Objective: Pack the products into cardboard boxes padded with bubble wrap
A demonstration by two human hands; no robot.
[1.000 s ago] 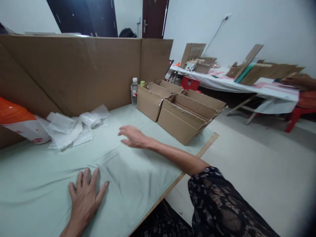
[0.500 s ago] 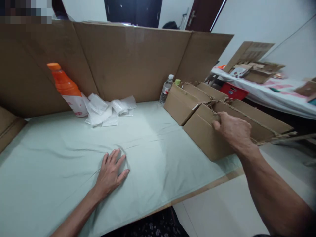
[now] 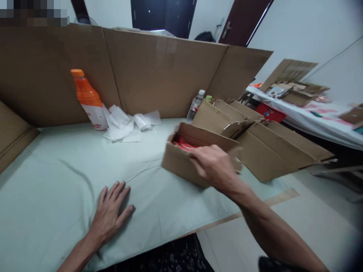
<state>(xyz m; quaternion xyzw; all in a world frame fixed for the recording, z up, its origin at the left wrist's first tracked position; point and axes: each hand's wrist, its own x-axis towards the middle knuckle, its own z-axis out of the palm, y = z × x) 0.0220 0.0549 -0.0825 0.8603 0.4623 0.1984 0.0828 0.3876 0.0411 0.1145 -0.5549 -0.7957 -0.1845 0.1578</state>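
Note:
My right hand (image 3: 214, 166) grips the near wall of a small open cardboard box (image 3: 181, 162) with something red inside, held tilted just over the pale green table cloth (image 3: 56, 166). My left hand (image 3: 110, 211) lies flat on the cloth with fingers spread, holding nothing. To the right of the held box stand two larger open cardboard boxes (image 3: 269, 151), side by side near the table's right edge.
A tall cardboard screen (image 3: 159, 75) walls off the back of the table. An orange bottle (image 3: 88, 99) and crumpled clear plastic bags (image 3: 127, 124) sit at its foot, and a water bottle (image 3: 195, 105) stands behind the boxes. Another table with cardboard (image 3: 306, 105) stands at the right.
My right hand has moved from the rim of the large box at the right to the middle of the table, now holding a small box. The left hand stays flat on the cloth.

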